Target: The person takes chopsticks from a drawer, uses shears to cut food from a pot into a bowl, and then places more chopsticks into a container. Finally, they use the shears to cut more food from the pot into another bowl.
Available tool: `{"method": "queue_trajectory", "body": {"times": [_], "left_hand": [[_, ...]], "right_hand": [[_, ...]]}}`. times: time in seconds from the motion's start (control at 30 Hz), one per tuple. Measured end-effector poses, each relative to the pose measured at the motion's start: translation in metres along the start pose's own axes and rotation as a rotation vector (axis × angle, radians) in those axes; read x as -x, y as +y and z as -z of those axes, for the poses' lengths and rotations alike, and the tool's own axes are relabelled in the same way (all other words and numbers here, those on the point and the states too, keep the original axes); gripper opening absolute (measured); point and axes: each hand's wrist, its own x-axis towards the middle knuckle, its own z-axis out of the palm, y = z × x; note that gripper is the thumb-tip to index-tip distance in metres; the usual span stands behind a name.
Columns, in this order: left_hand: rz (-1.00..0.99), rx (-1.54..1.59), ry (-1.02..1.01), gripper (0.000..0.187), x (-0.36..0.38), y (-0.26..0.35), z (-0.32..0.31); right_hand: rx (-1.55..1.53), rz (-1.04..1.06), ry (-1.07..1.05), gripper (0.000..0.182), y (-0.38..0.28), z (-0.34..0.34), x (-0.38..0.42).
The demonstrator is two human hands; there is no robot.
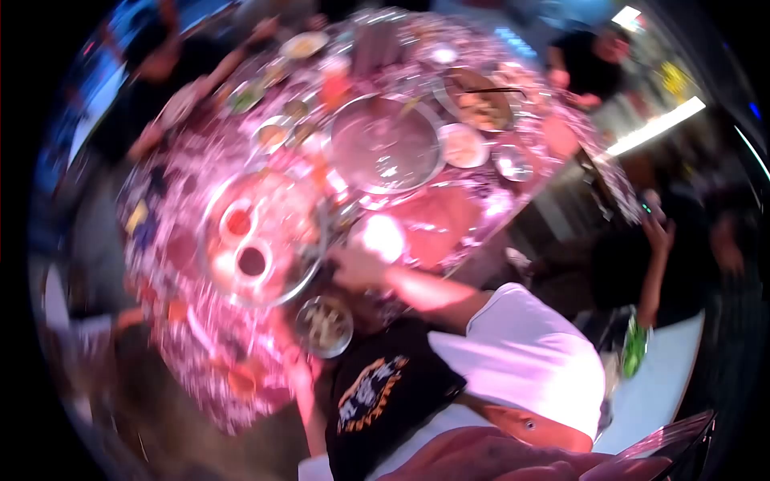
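Note:
Motion blur smears most of the view. My right hand (358, 268) reaches over the table edge, beside the right rim of a large round clear-edged tray (298, 290). A bright white round thing (382, 238) lies just past its fingers. My left hand (297, 369) is low at the table edge, next to a metal bowl (325, 327) with pale pieces in it. The fingers of both hands are too blurred to make out. On the tray stand a small dish of red sauce (237, 224) and one of dark sauce (252, 260).
A wide metal pan (385, 144) stands mid-table, with a pan of food (481, 104) and a white bowl (464, 145) right of it. A reddish board (437, 224) lies near the right edge. Other people stand at the far left (172, 80) and far right (589, 64).

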Motion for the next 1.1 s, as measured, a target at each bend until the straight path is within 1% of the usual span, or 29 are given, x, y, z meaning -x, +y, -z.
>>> {"method": "queue_trajectory", "body": {"times": [0.03,0.1,0.17,0.23,0.3,0.33,0.37,0.4,0.43,0.47,0.5,0.53,0.57,0.63,0.7,0.77,0.8,0.83,0.9,0.93,0.97,1.03,1.07,1.1], "left_hand": [[0.01,0.139,-0.097,0.012,-0.002,-0.001,0.007],[0.151,0.006,-0.144,0.015,0.006,0.044,0.001],[0.103,0.021,-0.213,0.015,-0.011,0.03,0.014],[0.058,0.057,-0.272,0.015,-0.026,0.011,0.014],[0.114,0.219,-0.303,0.016,-0.036,0.001,0.021],[0.112,0.131,-0.278,0.009,-0.039,0.002,0.025],[0.104,0.121,-0.288,0.009,-0.045,-0.004,0.025],[-0.029,0.065,-0.265,0.009,-0.057,-0.022,0.02],[-0.162,0.008,-0.24,0.011,-0.053,-0.007,0.012],[-0.168,-0.069,-0.172,0.009,-0.041,0.004,0.004],[-0.188,-0.065,-0.161,0.012,-0.021,0.032,-0.009],[-0.18,-0.094,-0.186,0.014,-0.012,0.04,-0.014],[-0.177,-0.129,-0.213,0.017,-0.008,0.045,-0.014],[-0.178,-0.135,-0.253,0.022,-0.031,0.01,-0.004],[-0.191,-0.136,-0.231,0.025,-0.026,0.016,-0.008],[-0.045,-0.195,-0.251,0.018,-0.017,0.026,-0.013],[-0.036,-0.027,-0.249,0.017,-0.026,0.009,-0.013],[-0.039,-0.03,-0.239,0.017,-0.031,-0.001,-0.01],[-0.189,-0.085,-0.195,0.013,-0.038,-0.01,-0.009],[-0.124,-0.043,-0.214,0.009,-0.029,0.001,-0.016],[-0.12,-0.055,-0.209,0.009,-0.018,0.012,-0.023],[0.063,0.045,-0.167,0.007,0.009,0.048,-0.044],[0.025,0.141,-0.131,0.007,0.01,0.04,-0.048],[0.034,0.065,-0.149,0.016,-0.001,0.026,-0.037]], "right_hand": [[0.026,0.147,0.064,0.051,0.024,-0.026,0.006],[-0.133,0.228,0.122,0.05,0.048,-0.051,0.032],[-0.171,0.255,0.201,0.05,0.068,-0.074,0.059],[-0.179,0.31,0.254,0.051,0.085,-0.092,0.083],[-0.174,0.29,0.301,0.051,0.089,-0.112,0.101],[-0.186,0.28,0.336,0.051,0.092,-0.123,0.105],[-0.203,0.271,0.369,0.05,0.095,-0.136,0.108],[-0.175,0.231,0.364,0.05,0.09,-0.139,0.116],[-0.18,0.233,0.377,0.05,0.085,-0.144,0.116],[-0.233,0.147,0.368,0.05,0.08,-0.151,0.119],[-0.281,0.059,0.352,0.051,0.077,-0.156,0.124],[-0.317,0.079,0.409,0.051,0.073,-0.16,0.129],[-0.322,0.079,0.41,0.051,0.071,-0.162,0.134],[-0.284,0.192,0.49,0.052,0.068,-0.159,0.138],[-0.329,0.208,0.469,0.053,0.075,-0.155,0.138],[-0.318,0.237,0.476,0.052,0.086,-0.15,0.137],[-0.353,0.229,0.454,0.054,0.09,-0.145,0.135],[-0.358,0.236,0.448,0.054,0.094,-0.137,0.132],[-0.312,0.269,0.407,0.057,0.106,-0.12,0.128],[-0.295,0.252,0.383,0.059,0.107,-0.104,0.133],[-0.344,0.274,0.401,0.059,0.109,-0.089,0.14],[-0.368,0.285,0.451,0.059,0.123,-0.059,0.149],[-0.351,0.283,0.542,0.058,0.135,-0.046,0.152],[-0.339,0.279,0.623,0.057,0.15,-0.037,0.156]]}}
